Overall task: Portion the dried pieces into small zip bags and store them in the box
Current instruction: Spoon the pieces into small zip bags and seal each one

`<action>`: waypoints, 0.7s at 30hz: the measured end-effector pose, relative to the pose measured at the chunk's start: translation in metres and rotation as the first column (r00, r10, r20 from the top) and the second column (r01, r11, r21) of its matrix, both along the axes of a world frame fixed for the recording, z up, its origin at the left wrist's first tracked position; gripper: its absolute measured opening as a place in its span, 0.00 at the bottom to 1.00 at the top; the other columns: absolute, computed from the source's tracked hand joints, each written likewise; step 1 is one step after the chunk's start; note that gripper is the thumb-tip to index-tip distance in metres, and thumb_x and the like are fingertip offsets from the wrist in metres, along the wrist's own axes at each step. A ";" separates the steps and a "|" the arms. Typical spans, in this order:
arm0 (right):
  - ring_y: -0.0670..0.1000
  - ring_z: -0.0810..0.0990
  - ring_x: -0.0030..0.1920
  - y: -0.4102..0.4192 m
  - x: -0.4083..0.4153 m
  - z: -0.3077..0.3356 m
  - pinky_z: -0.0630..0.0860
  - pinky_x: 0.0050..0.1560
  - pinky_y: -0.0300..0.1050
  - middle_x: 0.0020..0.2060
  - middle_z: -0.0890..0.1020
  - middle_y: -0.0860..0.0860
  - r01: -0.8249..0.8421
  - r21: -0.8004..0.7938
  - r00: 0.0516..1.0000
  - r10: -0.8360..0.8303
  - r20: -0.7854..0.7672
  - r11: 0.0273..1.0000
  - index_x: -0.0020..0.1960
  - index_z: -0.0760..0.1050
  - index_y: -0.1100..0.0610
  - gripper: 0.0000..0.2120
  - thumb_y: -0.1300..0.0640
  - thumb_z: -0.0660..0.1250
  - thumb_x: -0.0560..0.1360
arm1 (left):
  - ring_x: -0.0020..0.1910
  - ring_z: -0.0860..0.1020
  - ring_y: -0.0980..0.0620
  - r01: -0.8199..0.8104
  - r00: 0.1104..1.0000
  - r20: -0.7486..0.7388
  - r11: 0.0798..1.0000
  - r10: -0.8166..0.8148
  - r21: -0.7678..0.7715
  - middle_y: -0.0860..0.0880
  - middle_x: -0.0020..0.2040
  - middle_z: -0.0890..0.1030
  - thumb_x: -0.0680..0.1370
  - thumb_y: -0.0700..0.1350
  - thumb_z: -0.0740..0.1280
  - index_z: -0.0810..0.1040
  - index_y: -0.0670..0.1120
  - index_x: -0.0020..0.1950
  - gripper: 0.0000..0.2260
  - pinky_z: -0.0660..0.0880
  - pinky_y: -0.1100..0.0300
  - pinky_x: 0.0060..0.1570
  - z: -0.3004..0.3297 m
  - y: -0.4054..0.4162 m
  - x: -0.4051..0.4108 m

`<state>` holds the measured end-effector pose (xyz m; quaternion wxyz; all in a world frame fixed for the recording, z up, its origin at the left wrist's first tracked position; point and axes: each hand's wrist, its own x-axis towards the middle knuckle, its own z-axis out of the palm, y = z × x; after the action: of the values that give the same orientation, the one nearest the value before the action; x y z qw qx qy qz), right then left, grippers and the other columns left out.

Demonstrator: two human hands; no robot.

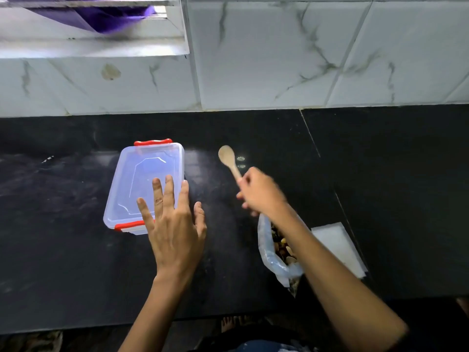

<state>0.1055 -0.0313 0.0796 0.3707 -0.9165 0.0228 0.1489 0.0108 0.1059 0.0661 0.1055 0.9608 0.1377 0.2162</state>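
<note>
left hand (175, 232) hovering flat, fingers spread, over closed box (144, 184) | right hand (258, 191) gripping spoon (228, 158) above pieces bag (276, 252) on bench | advice: be unclipping lid first, scooping small portions

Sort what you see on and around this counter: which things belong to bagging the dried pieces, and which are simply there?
Belongs to the job:
- clear box with red clips, lid on
- wooden spoon, held by the right hand
- plastic bag of dried pieces
- flat white stack, possibly the zip bags
- left hand, open over the box

Simply there:
- purple cloth
- tiled wall
</note>
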 end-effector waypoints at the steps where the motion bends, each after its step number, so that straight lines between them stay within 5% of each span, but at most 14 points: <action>1: 0.51 0.82 0.38 -0.022 -0.007 0.014 0.79 0.32 0.47 0.43 0.82 0.53 0.002 0.063 1.000 -0.003 0.013 0.998 0.50 0.72 0.56 0.07 0.53 0.59 0.79 | 0.73 0.62 0.37 0.013 1.000 0.009 1.000 -0.013 -0.008 0.36 0.70 0.70 0.75 0.47 0.62 0.74 0.40 0.67 0.21 0.50 0.37 0.69 0.001 -0.003 0.001; 3: 0.46 0.77 0.30 -0.069 -0.025 0.045 0.71 0.24 0.39 0.36 0.80 0.49 -0.003 0.110 1.000 0.000 0.029 0.994 0.48 0.73 0.54 0.05 0.54 0.61 0.79 | 0.73 0.62 0.36 0.045 0.999 0.023 0.999 -0.044 -0.026 0.36 0.69 0.70 0.76 0.44 0.67 0.74 0.39 0.67 0.20 0.49 0.38 0.69 0.001 -0.009 0.003; 6: 0.46 0.74 0.30 -0.127 -0.054 0.068 0.67 0.24 0.36 0.36 0.78 0.51 0.066 0.122 0.997 -0.060 -0.053 0.990 0.46 0.76 0.53 0.04 0.54 0.64 0.77 | 0.73 0.62 0.36 0.098 0.995 0.011 0.994 -0.098 -0.047 0.36 0.69 0.70 0.74 0.43 0.70 0.74 0.40 0.66 0.21 0.48 0.39 0.70 -0.003 -0.020 0.007; 10: 0.46 0.73 0.27 -0.159 -0.088 0.040 0.67 0.26 0.36 0.34 0.79 0.55 0.152 0.063 0.981 -0.143 -0.128 0.986 0.41 0.77 0.56 0.05 0.57 0.67 0.75 | 0.74 0.60 0.38 0.160 0.986 -0.029 0.985 -0.162 -0.067 0.37 0.71 0.69 0.75 0.44 0.69 0.74 0.41 0.67 0.21 0.47 0.41 0.71 -0.009 -0.032 0.008; 13: 0.46 0.74 0.28 -0.153 -0.099 0.009 0.71 0.31 0.41 0.28 0.75 0.48 0.215 0.077 0.976 -0.211 -0.061 0.974 0.37 0.74 0.55 0.07 0.58 0.67 0.74 | 0.75 0.59 0.40 0.204 0.976 -0.057 0.976 -0.209 -0.080 0.38 0.72 0.68 0.76 0.44 0.68 0.73 0.41 0.68 0.21 0.45 0.44 0.72 -0.015 -0.038 0.008; 18: 0.46 0.77 0.42 -0.152 -0.096 -0.016 0.73 0.43 0.43 0.40 0.78 0.45 0.296 0.087 0.955 -0.296 -0.008 0.951 0.44 0.73 0.50 0.03 0.51 0.66 0.75 | 0.75 0.58 0.40 0.250 0.960 -0.107 0.964 -0.259 -0.095 0.38 0.72 0.67 0.77 0.45 0.67 0.72 0.41 0.69 0.21 0.44 0.45 0.73 -0.023 -0.047 0.009; 21: 0.44 0.75 0.50 -0.162 -0.100 -0.015 0.73 0.49 0.43 0.51 0.77 0.43 0.290 0.118 0.956 -0.281 -0.088 0.950 0.53 0.72 0.45 0.10 0.42 0.61 0.76 | 0.75 0.59 0.39 0.267 0.954 -0.116 0.959 -0.277 -0.100 0.38 0.72 0.68 0.76 0.44 0.67 0.73 0.41 0.68 0.20 0.46 0.43 0.73 -0.025 -0.050 0.010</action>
<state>0.0051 -0.1937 0.0644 0.4462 -0.8716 0.1583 0.1267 0.0204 0.0559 0.0406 0.1651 0.9773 0.0195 0.1313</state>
